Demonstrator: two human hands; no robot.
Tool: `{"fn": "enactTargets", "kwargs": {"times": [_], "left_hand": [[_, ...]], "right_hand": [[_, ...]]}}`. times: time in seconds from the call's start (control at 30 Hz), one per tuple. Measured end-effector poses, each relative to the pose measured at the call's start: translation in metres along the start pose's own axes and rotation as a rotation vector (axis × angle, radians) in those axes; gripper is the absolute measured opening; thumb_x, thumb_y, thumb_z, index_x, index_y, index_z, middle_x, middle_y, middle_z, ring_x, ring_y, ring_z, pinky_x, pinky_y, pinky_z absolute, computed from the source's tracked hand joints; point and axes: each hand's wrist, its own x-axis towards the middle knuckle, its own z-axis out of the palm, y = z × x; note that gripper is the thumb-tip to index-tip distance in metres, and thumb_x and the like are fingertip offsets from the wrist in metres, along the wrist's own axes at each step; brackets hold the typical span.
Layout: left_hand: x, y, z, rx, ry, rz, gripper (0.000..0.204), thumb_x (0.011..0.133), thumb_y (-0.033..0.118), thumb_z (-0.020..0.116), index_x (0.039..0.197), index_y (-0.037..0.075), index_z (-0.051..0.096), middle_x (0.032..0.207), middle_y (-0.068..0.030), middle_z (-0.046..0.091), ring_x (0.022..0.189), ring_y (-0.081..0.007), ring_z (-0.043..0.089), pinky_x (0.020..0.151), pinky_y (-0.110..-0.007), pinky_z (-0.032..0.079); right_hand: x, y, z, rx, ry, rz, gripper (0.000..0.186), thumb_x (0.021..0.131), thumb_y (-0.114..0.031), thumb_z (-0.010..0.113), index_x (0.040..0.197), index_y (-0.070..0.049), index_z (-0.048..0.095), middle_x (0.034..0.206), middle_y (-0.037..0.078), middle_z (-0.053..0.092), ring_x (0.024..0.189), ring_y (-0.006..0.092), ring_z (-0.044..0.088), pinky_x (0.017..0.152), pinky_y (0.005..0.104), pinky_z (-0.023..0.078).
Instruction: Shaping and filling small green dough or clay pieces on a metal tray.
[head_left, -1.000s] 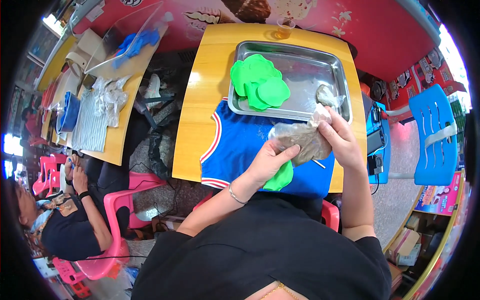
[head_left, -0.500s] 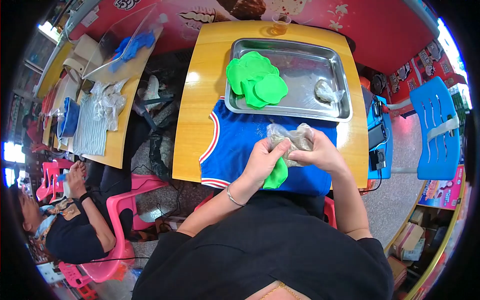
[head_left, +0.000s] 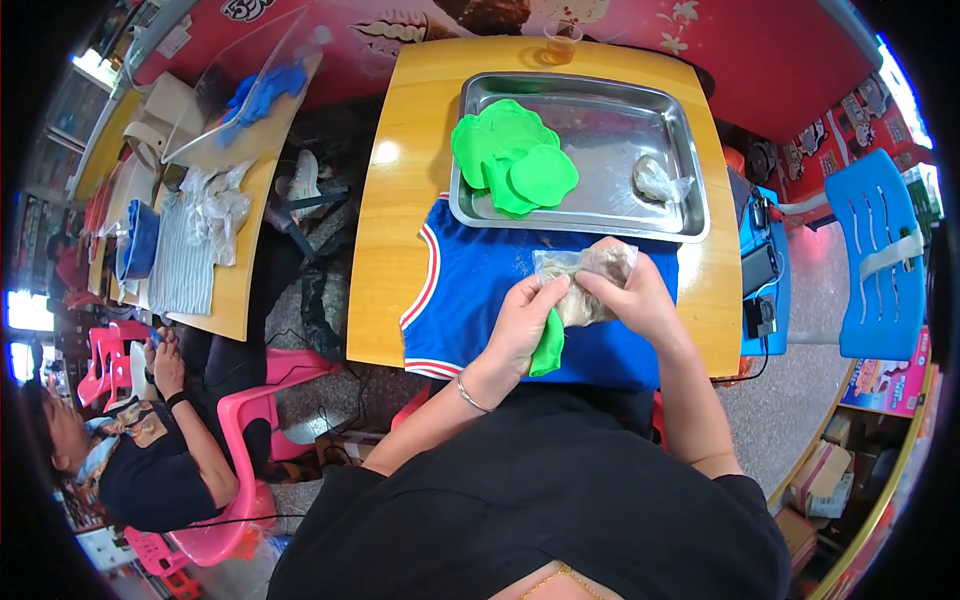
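Grips the bag (head_left: 577, 308), widest roughly left to right, between the fingers of left hand (head_left: 518, 322) and right hand (head_left: 648, 302), equally near to each, over the jersey (head_left: 468, 298) on the counter (head_left: 385, 250), this side of the tray (head_left: 615, 132).

yellow wood-look table (head_left: 385, 270), far edge bowed, light glinting near left edge. rectangular metal tray (head_left: 610, 130), raised rim, on far half, nearer right edge than left. clear cup (head_left: 562, 45) of amber liquid, upright by far edge, beyond tray. blue garment (head_left: 470, 290), red-and-white trim at left, spread across near half to near edge, touching tray.
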Motion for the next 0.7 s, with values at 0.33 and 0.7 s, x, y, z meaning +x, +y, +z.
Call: {"fn": "enactTargets", "kwargs": {"times": [0.33, 0.7], "left_hand": [[0.008, -0.004, -0.008, -0.124, -0.034, 0.068, 0.015, 0.089, 0.017, 0.060, 0.099, 0.006, 0.055, 0.092, -0.0023, 0.060, 0.081, -0.0097, 0.059, 0.073, -0.026, 0.050], [0.009, -0.007, -0.008, -0.227, 0.035, 0.085, 0.018, 0.092, 0.017, 0.053, 0.108, 0.008, 0.057, 0.100, -0.0028, 0.061, 0.089, -0.0125, 0.060, 0.079, -0.027, 0.050]], "right_hand": [[-0.008, -0.003, 0.002, 0.117, -0.064, 0.006, 0.011, 0.086, -0.013, 0.059, 0.087, -0.003, 0.058, 0.075, -0.002, 0.058, 0.070, 0.0048, 0.051, 0.062, 0.0222, 0.043], [-0.004, 0.003, 0.017, 0.089, 0.099, -0.036, 0.012, 0.087, -0.014, 0.058, 0.090, -0.003, 0.060, 0.074, -0.002, 0.059, 0.069, 0.0041, 0.049, 0.060, 0.0228, 0.041]]}}
